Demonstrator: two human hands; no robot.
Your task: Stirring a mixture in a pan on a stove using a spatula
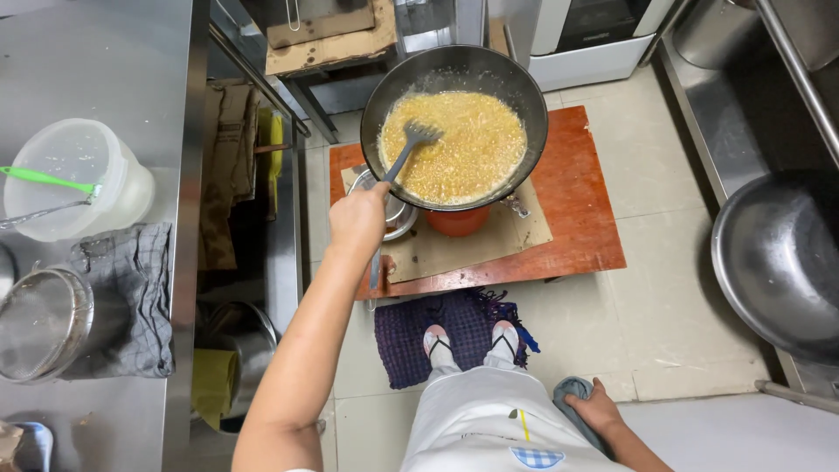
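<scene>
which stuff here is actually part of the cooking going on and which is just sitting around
In use: left hand holding the slotted spatula; black wok of yellow mixture; right hand on a grey cloth.

Lying about: plastic tub, sieve, checked towel, big steel bowl.

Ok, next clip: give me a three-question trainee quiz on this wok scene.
1. True or false: the left hand holds the slotted spatula in the wok.
2. What does the right hand rest on? A) grey cloth B) a strainer C) a bucket
3. What colour is the board under the wok?

Key: 1 true; 2 A; 3 reddish-brown.
</scene>
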